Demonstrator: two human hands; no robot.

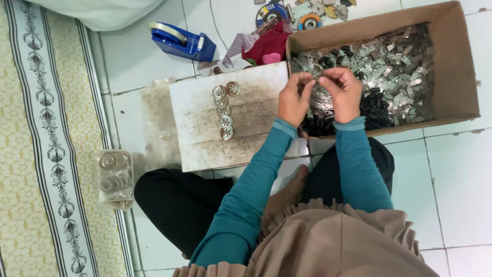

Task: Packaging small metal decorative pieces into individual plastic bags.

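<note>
Both hands, left hand [293,100] and right hand [341,92], are pinching together on one small metal part [316,75]; five finished discs [224,110] are sitting on the board [256,87], box [456,66] still mostly full.

Matt cardboard box [464,61] — shiny metal clips [394,61]; glossy floor tiles [456,179].

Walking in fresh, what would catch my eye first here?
Probably the cardboard box at upper right, heaped with small metal and black parts. Over its near edge the left hand and right hand pinch a small piece together. Left of them, round metal discs lie in a column on a white board.
</note>
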